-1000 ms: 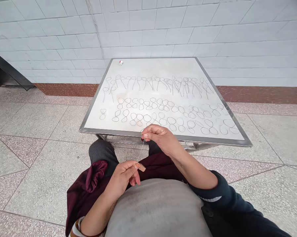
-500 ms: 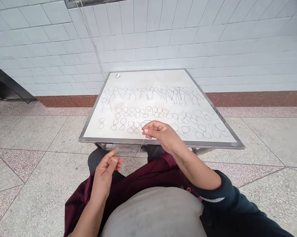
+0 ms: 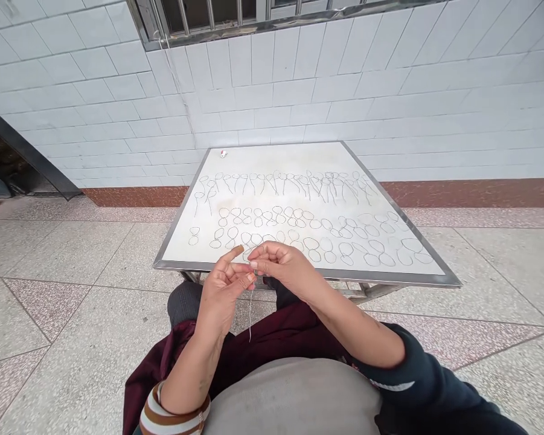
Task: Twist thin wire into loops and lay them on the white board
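My right hand [image 3: 278, 266] pinches the top of a thin pale thread [image 3: 250, 314] that hangs down over my lap. My left hand [image 3: 224, 290] has come up beside it, fingertips meeting the right hand's at the thread, its taped index finger pointing up. Both hands hover just in front of the near edge of a low white table [image 3: 299, 158]. On the table lie several thread loops: figure-eight shapes [image 3: 272, 232] in the nearer rows and loops with tails [image 3: 281, 181] in the far row.
A small white and red object [image 3: 223, 153] sits at the table's far left corner. A white tiled wall [image 3: 389, 90] with a barred window stands behind the table. Speckled stone floor [image 3: 72, 272] surrounds it. A maroon cloth [image 3: 272, 344] covers my lap.
My left hand rose from my lap, after letting the thread's lower end go, and now meets my right hand at the thread. The view tilted upward, showing the window.
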The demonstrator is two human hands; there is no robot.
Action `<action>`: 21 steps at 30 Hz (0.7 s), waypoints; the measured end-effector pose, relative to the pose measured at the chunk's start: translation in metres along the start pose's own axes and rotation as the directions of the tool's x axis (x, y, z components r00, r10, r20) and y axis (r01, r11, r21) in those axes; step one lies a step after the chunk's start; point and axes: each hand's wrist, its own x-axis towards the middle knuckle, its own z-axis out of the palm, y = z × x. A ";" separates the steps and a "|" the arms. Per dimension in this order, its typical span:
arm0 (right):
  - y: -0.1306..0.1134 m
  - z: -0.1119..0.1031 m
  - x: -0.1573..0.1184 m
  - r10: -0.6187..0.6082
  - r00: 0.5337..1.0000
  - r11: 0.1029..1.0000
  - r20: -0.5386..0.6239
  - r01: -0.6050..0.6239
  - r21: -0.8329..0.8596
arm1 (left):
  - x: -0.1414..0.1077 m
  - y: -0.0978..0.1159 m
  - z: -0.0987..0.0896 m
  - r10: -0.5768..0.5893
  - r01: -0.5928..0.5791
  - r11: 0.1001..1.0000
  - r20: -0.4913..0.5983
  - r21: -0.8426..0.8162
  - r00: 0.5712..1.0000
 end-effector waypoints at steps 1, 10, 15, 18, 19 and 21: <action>0.001 0.001 0.000 -0.014 1.000 1.000 0.003 0.014 -0.006 | -0.001 -0.001 0.000 -0.011 0.011 1.000 -0.011 -0.018 1.000; 0.011 0.005 -0.004 -0.095 0.995 0.990 -0.007 0.094 -0.102 | -0.003 -0.003 -0.002 -0.108 0.109 0.984 0.016 -0.139 0.994; 0.010 0.006 -0.006 -0.129 0.990 0.983 -0.051 0.121 -0.139 | -0.005 -0.004 -0.001 -0.075 0.075 0.985 0.005 -0.157 0.997; 0.011 0.010 -0.010 -0.077 0.996 0.995 -0.055 0.073 -0.066 | -0.006 -0.004 -0.002 -0.033 0.025 0.986 -0.047 -0.163 0.998; 0.012 0.012 -0.012 -0.049 0.998 0.997 -0.039 0.047 -0.055 | -0.006 -0.004 -0.002 -0.018 0.006 0.987 -0.072 -0.162 0.997; 0.016 0.018 -0.017 -0.001 1.000 0.998 -0.001 0.000 -0.057 | -0.006 -0.005 -0.004 0.011 -0.030 0.988 -0.126 -0.155 0.992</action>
